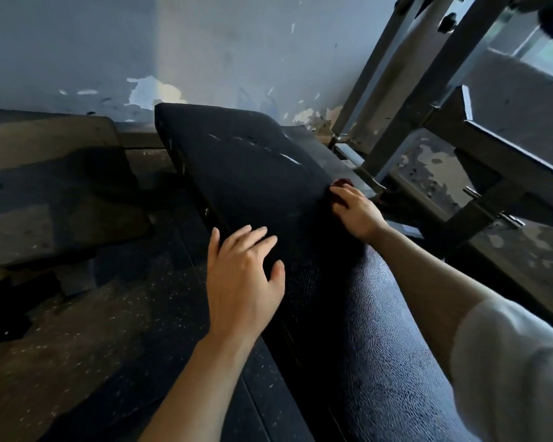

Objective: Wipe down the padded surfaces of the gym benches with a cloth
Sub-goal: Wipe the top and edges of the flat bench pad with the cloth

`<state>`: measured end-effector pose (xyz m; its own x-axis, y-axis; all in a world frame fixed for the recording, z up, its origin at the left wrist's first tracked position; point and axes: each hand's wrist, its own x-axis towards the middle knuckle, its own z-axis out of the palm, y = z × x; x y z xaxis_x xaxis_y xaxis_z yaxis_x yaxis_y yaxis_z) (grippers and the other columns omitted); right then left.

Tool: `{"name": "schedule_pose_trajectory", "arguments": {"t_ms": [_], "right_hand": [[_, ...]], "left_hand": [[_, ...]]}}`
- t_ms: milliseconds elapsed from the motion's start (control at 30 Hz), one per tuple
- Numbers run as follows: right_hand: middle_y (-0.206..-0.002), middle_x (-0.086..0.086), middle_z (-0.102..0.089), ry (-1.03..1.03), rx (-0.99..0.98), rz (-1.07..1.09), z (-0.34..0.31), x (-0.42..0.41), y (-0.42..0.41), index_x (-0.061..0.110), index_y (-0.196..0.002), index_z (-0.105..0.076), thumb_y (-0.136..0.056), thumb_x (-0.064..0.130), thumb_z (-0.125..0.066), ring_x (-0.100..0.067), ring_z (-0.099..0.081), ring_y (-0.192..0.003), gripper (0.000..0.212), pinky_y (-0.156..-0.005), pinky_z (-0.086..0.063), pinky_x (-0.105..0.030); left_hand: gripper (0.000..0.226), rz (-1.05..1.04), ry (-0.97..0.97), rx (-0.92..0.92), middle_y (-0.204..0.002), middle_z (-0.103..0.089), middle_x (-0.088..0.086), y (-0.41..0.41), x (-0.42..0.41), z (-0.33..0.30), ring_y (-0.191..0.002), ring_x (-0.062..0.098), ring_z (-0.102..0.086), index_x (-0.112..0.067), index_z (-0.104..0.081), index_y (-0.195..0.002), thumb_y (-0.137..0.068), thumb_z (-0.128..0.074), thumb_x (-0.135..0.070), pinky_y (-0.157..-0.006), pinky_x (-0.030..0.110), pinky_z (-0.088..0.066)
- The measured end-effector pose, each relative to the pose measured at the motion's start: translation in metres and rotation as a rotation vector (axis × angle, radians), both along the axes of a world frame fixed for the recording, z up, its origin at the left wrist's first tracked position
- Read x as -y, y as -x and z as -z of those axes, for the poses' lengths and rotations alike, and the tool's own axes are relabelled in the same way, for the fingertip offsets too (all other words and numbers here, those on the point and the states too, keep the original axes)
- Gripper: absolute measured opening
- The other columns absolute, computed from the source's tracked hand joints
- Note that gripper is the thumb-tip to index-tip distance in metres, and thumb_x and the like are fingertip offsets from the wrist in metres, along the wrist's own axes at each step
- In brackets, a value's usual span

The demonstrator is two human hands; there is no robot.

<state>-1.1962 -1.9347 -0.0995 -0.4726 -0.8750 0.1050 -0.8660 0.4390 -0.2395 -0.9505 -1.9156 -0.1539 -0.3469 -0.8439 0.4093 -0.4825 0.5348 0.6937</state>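
Observation:
A black padded bench (pixel 246 161) runs from the bottom right up to the middle, its far pad scuffed with pale marks. My right hand (pixel 356 212) presses a dark red cloth (pixel 342 184) against the right edge of the far pad; only a small part of the cloth shows past my fingers. My left hand (pixel 243 269) lies on the left edge of the pad with fingers spread and holds nothing. The near pad (pixel 380 346) has a shiny textured cover.
A grey steel rack frame (pixel 428 100) rises close on the right of the bench. Dark rubber floor mats (pixel 115 314), speckled and worn, lie to the left. A blue wall with peeling paint (pixel 205 52) stands behind the bench.

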Motion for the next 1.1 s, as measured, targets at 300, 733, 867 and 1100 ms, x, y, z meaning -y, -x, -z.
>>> {"name": "schedule_pose_trajectory", "arguments": {"t_ms": [300,733,867,1100], "right_hand": [[-0.159,-0.001,-0.023,-0.063,-0.028,-0.119,-0.001,0.044,-0.007,0.026,-0.148,-0.036,-0.098,0.021,-0.049,-0.024,-0.031,-0.141,0.051,-0.111,-0.025,-0.031],[-0.153,-0.001,-0.036,-0.01,-0.022,-0.159,-0.003,0.098,-0.02,0.026,-0.146,-0.041,-0.094,0.017,-0.054,-0.023,-0.038,-0.137,0.055,-0.109,-0.028,-0.029],[-0.156,0.0,-0.031,0.0,0.005,-0.064,-0.002,0.129,-0.027,0.028,-0.148,-0.036,-0.095,0.019,-0.05,-0.025,-0.038,-0.137,0.055,-0.108,-0.031,-0.033],[-0.149,0.003,-0.043,0.088,0.044,-0.128,0.002,0.107,-0.009,0.033,-0.136,-0.053,-0.092,0.019,-0.059,-0.018,-0.042,-0.133,0.047,-0.105,-0.028,-0.02]], "left_hand": [[0.038,-0.014,0.079,0.093,-0.123,-0.067,0.004,0.01,0.036,-0.012,-0.122,0.016,-0.057,-0.011,-0.071,-0.114,-0.079,-0.076,-0.026,-0.119,0.039,-0.018],[0.035,0.039,0.038,0.012,-0.135,-0.058,-0.005,-0.006,0.071,-0.007,-0.132,0.013,-0.044,-0.019,-0.066,-0.123,-0.089,-0.066,-0.028,-0.119,0.037,-0.017],[0.036,0.049,0.041,-0.01,-0.135,-0.057,-0.006,-0.013,0.077,-0.001,-0.133,0.011,-0.042,-0.021,-0.066,-0.123,-0.09,-0.062,-0.035,-0.119,0.039,-0.017],[0.037,0.029,0.021,-0.002,-0.136,-0.057,-0.007,-0.007,0.077,-0.002,-0.133,0.01,-0.042,-0.02,-0.065,-0.125,-0.09,-0.064,-0.031,-0.12,0.039,-0.018]]}}
